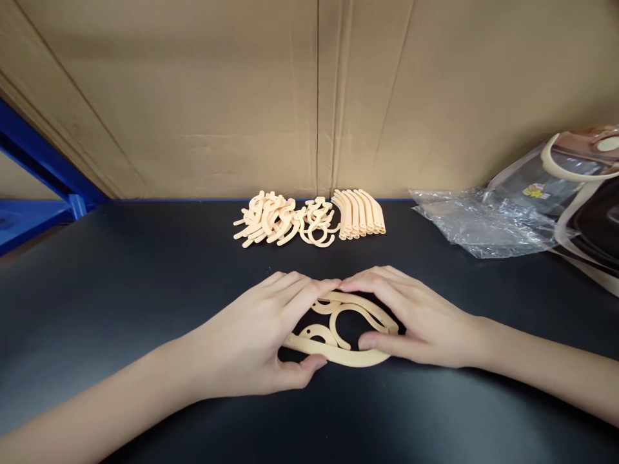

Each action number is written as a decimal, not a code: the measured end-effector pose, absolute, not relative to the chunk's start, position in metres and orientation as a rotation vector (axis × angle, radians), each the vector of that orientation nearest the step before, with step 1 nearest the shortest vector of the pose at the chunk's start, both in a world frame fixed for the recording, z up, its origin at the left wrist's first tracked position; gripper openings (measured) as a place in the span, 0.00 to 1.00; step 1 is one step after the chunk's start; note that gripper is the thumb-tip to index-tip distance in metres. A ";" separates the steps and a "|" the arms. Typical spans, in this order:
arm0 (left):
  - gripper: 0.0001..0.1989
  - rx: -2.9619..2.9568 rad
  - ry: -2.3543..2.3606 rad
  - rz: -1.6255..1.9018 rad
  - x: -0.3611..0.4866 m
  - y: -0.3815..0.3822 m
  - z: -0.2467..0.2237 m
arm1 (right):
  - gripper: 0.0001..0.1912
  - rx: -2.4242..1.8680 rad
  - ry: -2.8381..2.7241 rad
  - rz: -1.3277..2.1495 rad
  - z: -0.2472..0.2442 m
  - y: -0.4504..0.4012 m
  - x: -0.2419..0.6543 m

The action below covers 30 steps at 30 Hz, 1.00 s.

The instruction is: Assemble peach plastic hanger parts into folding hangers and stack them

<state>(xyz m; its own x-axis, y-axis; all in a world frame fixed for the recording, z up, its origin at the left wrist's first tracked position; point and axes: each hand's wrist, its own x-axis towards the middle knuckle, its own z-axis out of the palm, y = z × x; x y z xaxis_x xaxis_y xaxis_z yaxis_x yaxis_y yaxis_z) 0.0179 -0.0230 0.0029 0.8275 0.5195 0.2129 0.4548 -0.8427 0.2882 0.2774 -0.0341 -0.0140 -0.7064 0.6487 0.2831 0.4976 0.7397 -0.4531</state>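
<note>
Several curved beige plastic pieces (358, 357), among them hook-shaped ones, lie together on the black table between my hands. My left hand (271, 332) curls around their left end, its thumb at the near edge and its fingers over the far edge. From the right, my right hand (416, 316) grips the other end, with its thumb on the near curved piece and its fingertips at the far side. The fingertips of both hands almost meet at the far edge. My palms hide the outer ends of the pieces.
At the back of the black table (169, 258) lie a loose pile of beige arms (271, 219), beige hooks (316, 222) and a neat stack of curved pieces (360, 212). Clear plastic bags (488, 222) lie at the right. Cardboard (217, 96) stands behind, a blue frame (48, 161) at left.
</note>
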 end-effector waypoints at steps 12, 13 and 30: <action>0.24 3.231 0.792 0.738 0.015 -0.016 0.006 | 0.17 -1.172 -2.064 1.126 -0.011 -0.022 0.282; 0.23 3.232 0.807 0.748 0.014 -0.015 0.007 | 0.17 -1.160 -2.032 1.186 -0.011 -0.022 0.283; 0.25 3.287 0.808 0.648 0.019 -0.021 0.003 | 0.19 -1.129 -1.802 1.389 -0.014 -0.017 0.285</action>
